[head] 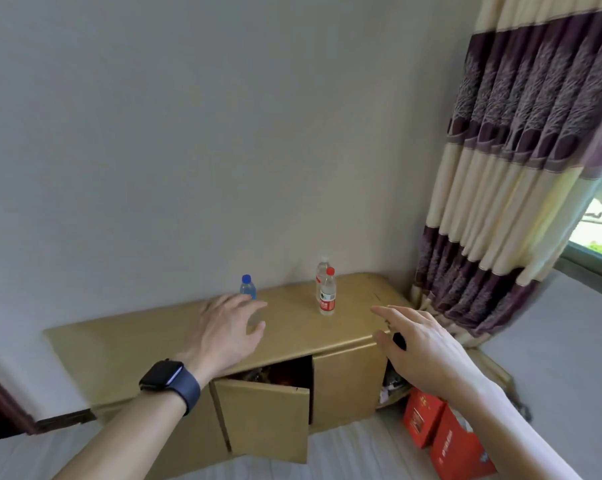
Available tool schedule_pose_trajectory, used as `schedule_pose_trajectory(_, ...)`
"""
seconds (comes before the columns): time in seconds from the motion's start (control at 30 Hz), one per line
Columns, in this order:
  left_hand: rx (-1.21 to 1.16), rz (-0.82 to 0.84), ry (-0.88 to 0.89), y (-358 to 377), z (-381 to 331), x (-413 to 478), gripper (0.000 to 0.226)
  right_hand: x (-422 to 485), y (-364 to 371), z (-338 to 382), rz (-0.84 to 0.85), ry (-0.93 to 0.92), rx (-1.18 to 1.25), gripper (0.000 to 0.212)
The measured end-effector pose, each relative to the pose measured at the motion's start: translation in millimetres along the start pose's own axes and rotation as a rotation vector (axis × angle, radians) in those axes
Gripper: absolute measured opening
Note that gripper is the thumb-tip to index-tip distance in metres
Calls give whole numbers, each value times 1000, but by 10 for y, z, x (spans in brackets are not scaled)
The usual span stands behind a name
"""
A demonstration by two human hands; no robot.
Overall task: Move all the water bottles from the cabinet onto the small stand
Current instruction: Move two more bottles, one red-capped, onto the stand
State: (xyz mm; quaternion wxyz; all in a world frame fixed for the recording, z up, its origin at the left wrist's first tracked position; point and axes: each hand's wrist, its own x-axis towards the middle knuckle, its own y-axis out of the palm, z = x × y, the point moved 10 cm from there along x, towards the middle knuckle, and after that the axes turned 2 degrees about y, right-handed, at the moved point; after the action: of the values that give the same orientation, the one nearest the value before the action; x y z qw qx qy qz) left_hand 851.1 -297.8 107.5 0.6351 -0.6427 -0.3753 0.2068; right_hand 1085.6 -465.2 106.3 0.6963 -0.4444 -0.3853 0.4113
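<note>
Both hands reach over the low tan cabinet [126,351] with fingers spread and nothing in them, the left hand [228,332] just before the blue-capped bottle [248,289], the right hand [421,344] near two bottles [327,296] standing together on top.

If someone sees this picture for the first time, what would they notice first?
Probably the two open hands, left hand and right hand, reaching over the tan cabinet. Next, three bottles on its top: a blue-capped bottle just beyond the left hand, and a red-capped bottle in front of a white-capped bottle.
</note>
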Motion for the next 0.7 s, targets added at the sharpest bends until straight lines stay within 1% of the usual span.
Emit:
schedule_pose_trajectory(0.07, -19, 31, 14, 278, 50, 459, 56, 390, 206, -159, 24, 14, -2, 48)
schedule_pose_trajectory(0.13, -39, 67, 42, 587, 66, 939, 47, 788, 429, -338, 59, 40, -3, 49)
schedule_pose_trajectory(0.2, -50, 98, 61, 876, 86, 1448, 44, 1222, 647, -519, 90, 73, -3, 50)
schedule_pose_trajectory(0.43, -10, 221, 117, 1615, 195, 3210, 48, 2675, 1216, -978, 200, 158, -3, 50)
schedule_pose_trajectory(0.57, -12, 301, 139, 2116, 48, 3820, 47, 3376, 1611, -1283, 275, 159, 17, 50)
schedule_pose_trajectory(0.7, -71, 405, 95, 2861, -45, 4275, 51, 4256, 2086, -1616, 377, 106, -3, 51)
